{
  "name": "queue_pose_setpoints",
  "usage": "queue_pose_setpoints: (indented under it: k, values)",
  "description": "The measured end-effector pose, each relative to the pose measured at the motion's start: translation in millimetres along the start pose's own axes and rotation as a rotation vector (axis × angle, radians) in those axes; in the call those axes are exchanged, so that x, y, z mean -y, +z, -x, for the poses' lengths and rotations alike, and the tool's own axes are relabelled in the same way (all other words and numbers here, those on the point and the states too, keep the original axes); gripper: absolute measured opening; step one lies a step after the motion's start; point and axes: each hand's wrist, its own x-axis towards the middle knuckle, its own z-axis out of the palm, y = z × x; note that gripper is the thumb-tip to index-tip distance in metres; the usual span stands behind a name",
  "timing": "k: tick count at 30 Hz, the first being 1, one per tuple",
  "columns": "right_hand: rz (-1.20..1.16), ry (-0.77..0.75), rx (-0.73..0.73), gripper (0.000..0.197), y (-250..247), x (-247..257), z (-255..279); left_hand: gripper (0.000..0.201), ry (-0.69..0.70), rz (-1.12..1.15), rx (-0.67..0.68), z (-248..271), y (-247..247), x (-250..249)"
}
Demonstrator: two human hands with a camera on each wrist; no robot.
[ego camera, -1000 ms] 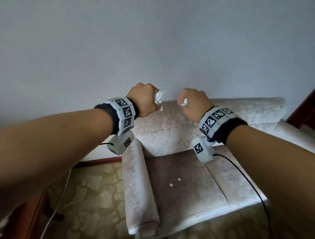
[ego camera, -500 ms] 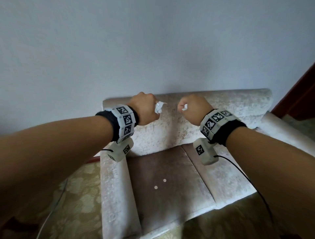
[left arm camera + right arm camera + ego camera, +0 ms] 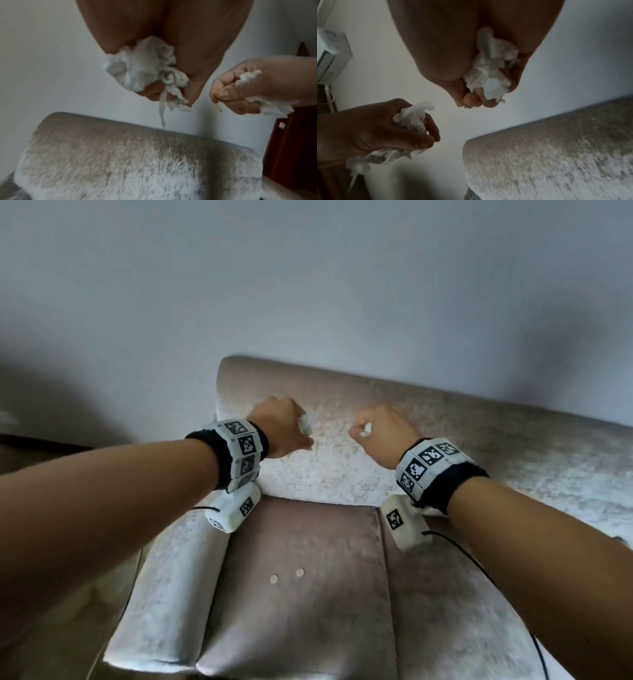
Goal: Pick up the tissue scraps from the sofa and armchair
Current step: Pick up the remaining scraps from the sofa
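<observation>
My left hand (image 3: pixel 287 428) is a fist round a wad of white tissue scraps (image 3: pixel 142 67), with a thin strip hanging from it. My right hand (image 3: pixel 380 429) also grips crumpled tissue scraps (image 3: pixel 489 70). Both fists hover side by side in front of the backrest (image 3: pixel 342 460) of the beige armchair. Two small white round scraps (image 3: pixel 287 575) lie on the brownish seat cushion (image 3: pixel 301 611), below and between my wrists. In the left wrist view the right hand (image 3: pixel 248 89) shows at the right with tissue poking out.
A pale armrest (image 3: pixel 171 587) runs along the left of the seat. A second pale cushion (image 3: pixel 445 611) lies to the right. A plain white wall (image 3: pixel 308 285) stands behind the chair. Dark wooden furniture (image 3: pixel 295 142) is at the far right, and an air conditioner (image 3: pixel 329 54) hangs on the wall.
The view has tilted down and shifted, so the armchair now fills more of the frame. Both fists stayed closed on their tissue and sit lower against the backrest.
</observation>
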Motion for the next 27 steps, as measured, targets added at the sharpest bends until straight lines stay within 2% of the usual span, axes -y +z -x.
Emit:
queue_pose_setpoints:
  k: [6,11,17,21,27]
  values:
    - [-0.109,-0.022,0.137,0.015,57.8,-51.5,-7.2,0.018,-0.126,-0.052,0.101,-1.8,65.4,7.1]
    - [-0.164,0.025,0.154,0.015,129.3,-89.7,-11.1,0.022,-0.16,-0.045,0.209,-19.1,136.2,39.7]
    - [-0.184,0.05,0.196,0.018,250.9,-140.1,-14.0,0.022,-0.265,-0.062,0.281,-34.2,267.2,104.9]
    - [-0.213,0.081,0.195,0.015,330.0,-170.3,-13.5,0.037,-0.363,-0.105,0.326,-36.5,362.4,148.5]
    - [-0.272,0.037,0.175,0.013,419.6,-206.7,-4.7,0.028,-0.423,-0.148,0.445,-27.2,468.5,205.2]
